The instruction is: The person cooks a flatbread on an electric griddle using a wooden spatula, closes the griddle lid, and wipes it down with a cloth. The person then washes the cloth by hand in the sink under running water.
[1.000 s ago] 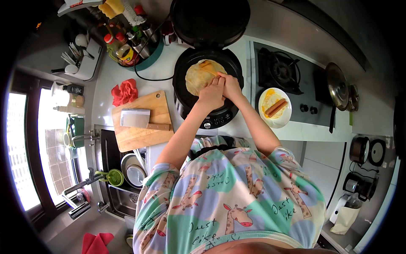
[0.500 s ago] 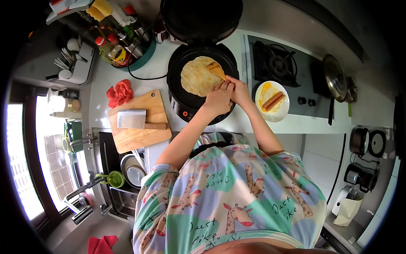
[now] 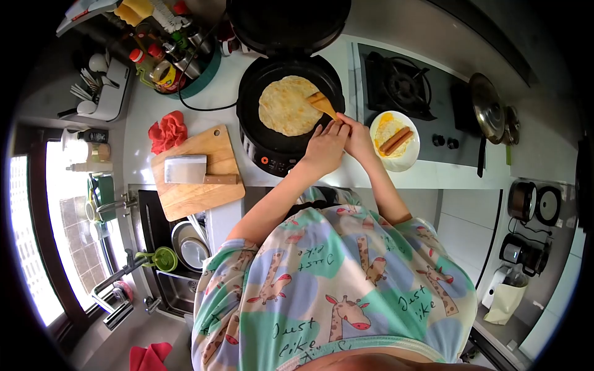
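A round, pale golden flatbread (image 3: 286, 106) lies on the black lower plate of an electric griddle (image 3: 266, 143). Over its right edge rests the blade of a wooden spatula (image 3: 322, 104), whose handle slants down to my hands. My right hand (image 3: 359, 143) is closed round the handle at the griddle's right rim. Pressed against it, my left hand (image 3: 325, 149) has its fingers bent over the handle as well; part of the grip is hidden. To the right of my hands, a white plate (image 3: 405, 162) holds two sausages (image 3: 396, 141) on a fried egg (image 3: 385, 127).
The griddle's lid (image 3: 288, 28) stands raised behind. On the left, a cleaver (image 3: 185, 169) lies on a wooden cutting board (image 3: 198, 201), near a red cloth (image 3: 167, 132). A gas hob (image 3: 445, 123) is at the right, a sink (image 3: 176, 290) at lower left.
The spatula and both hands have drawn back slightly to the right, towards the griddle's rim. More of the spatula's blade shows now. The whole view has shifted a little.
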`<control>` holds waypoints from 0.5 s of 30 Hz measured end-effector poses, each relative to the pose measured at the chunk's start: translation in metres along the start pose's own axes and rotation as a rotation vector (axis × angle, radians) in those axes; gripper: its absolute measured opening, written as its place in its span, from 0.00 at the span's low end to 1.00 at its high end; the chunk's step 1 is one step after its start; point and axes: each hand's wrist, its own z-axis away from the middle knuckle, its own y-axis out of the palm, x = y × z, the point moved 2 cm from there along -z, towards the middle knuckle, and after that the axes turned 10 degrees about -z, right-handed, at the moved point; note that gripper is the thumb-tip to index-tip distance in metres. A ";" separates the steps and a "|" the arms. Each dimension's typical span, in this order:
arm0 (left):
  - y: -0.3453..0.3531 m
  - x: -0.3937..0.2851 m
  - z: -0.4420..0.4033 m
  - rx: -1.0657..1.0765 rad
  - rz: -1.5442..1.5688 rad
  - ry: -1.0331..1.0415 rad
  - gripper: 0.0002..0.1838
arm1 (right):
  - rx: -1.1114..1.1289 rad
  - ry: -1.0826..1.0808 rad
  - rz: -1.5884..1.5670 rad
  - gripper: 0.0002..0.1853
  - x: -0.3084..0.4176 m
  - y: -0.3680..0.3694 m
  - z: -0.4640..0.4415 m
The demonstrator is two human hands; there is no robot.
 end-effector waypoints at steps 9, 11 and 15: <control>0.000 -0.014 0.020 0.044 0.045 0.051 0.31 | -0.010 0.016 -0.040 0.24 -0.007 -0.005 0.034; -0.010 -0.019 0.024 -0.002 0.039 0.062 0.32 | 0.017 0.074 -0.063 0.23 0.007 -0.007 0.041; -0.010 -0.020 0.039 0.095 0.094 0.070 0.32 | 0.097 0.030 -0.034 0.24 0.006 -0.004 0.056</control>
